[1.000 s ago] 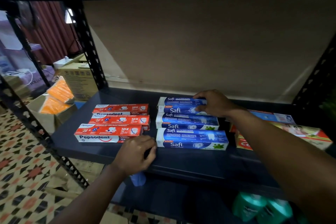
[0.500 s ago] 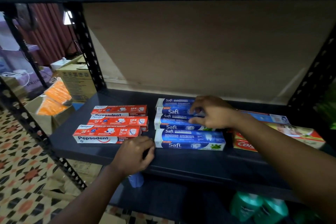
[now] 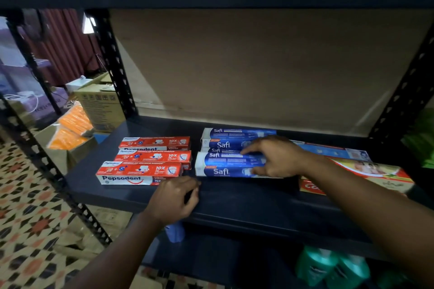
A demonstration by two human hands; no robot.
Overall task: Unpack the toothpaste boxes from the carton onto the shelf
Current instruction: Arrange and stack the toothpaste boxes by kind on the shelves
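Three blue Safi toothpaste boxes lie side by side in the middle of the dark shelf (image 3: 246, 197). My right hand (image 3: 277, 157) grips the front Safi box (image 3: 225, 164), fingers on its top and thumb at its lower front edge; the box is raised and overlaps the middle one. The back Safi box (image 3: 234, 134) lies untouched. Three red Pepsodent boxes (image 3: 141, 171) lie in a row to the left. My left hand (image 3: 175, 197) rests on the shelf's front edge with curled fingers and holds nothing. No carton shows near my hands.
Red, blue and yellow toothpaste boxes (image 3: 375, 171) lie under my right forearm at the shelf's right. Black perforated posts (image 3: 112, 65) frame the bay. Green bottles (image 3: 328, 267) stand on the lower shelf. Cartons with orange packs (image 3: 70, 129) sit on the floor to the left.
My right hand came forward from the back Safi box to the front one, took hold of it and lifted it towards the middle box. My left hand stayed on the shelf edge.
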